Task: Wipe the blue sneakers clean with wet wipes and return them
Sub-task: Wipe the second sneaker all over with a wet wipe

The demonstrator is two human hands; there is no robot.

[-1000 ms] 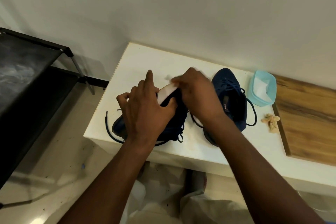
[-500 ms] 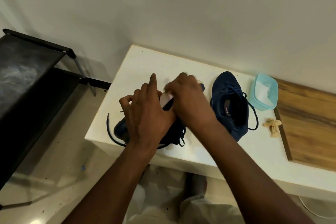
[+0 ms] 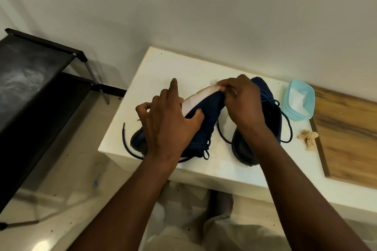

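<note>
Beside the black rack point(image 3: 30, 79), over the white table point(image 3: 163, 71), my left hand point(image 3: 167, 126) grips the middle of one blue sneaker point(image 3: 206, 116), thumb across the upper and forefinger straight. It tips the pale sole up while my right hand point(image 3: 242, 104) bunches its fingers on a wet wipe point(image 3: 221, 87) at the toe. I judge I'm midway: the second sneaker point(image 3: 273, 120) stands behind my right wrist, cleaned or not I cannot tell. The tub of wipes point(image 3: 299, 102) and a soiled used wipe point(image 3: 308, 136) lie further right, and both shoes are yet to go back.
</note>
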